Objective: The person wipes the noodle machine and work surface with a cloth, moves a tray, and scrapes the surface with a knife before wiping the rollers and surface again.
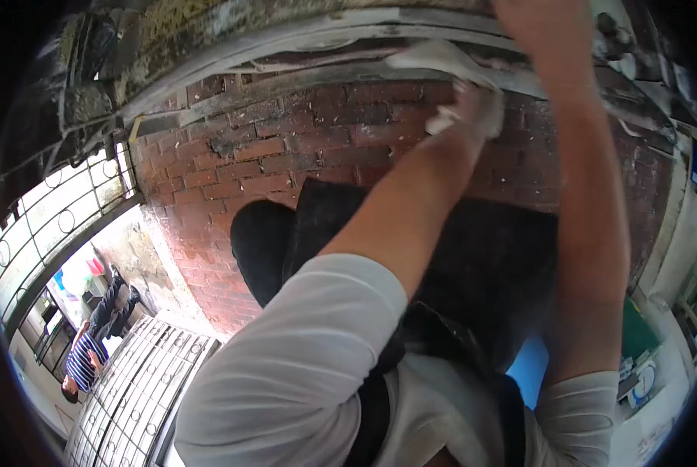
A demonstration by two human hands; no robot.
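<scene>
My left hand (479,107) is closed around a whitish cloth (442,121), which bunches out beside the fingers. Past that hand, a pale piece that looks like cloth (434,57) lies against a long, worn ledge (325,76); blur hides whether the two pale parts are one. My right hand (547,27) is raised over the ledge at the top edge of the view. Its fingers are cut off by the frame, so what it holds or touches is hidden.
Reddish brick paving (247,159) lies beneath the ledge. Dark cloth (496,233) covers my lap. Metal grille panels (60,202) stand at the left, with another grille (138,389) lower down. A person in a striped top (87,362) is farther off at the left.
</scene>
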